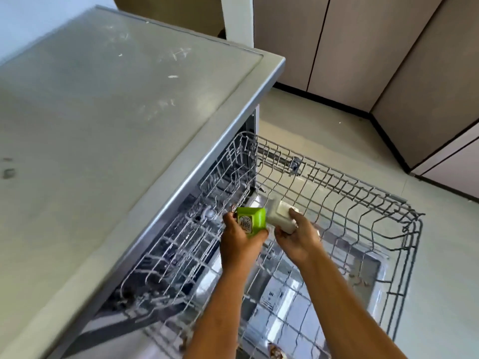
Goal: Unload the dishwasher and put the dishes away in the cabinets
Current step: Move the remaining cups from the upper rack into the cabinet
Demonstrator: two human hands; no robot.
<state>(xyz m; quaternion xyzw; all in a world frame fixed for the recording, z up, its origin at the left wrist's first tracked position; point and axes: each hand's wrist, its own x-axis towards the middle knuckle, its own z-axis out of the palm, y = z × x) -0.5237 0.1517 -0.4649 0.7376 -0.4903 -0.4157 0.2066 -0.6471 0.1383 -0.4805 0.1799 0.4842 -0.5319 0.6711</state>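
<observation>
Head view: left hand (239, 240) grips green container (255, 218), right hand (299, 238) grips white container (278, 216), above dishwasher rack (363, 194)

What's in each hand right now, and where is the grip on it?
The left hand holds the green cup around its labelled end; the right hand holds the white cup, thumb on top, fingers underneath.

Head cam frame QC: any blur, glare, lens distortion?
Head view: wide-angle distortion bows the countertop edge and cabinet seams; motion blur smears the rack wires at lower left, while the left hand on the green container and right hand on the white container look sharper; glare off the steel door beneath the rack.
</observation>
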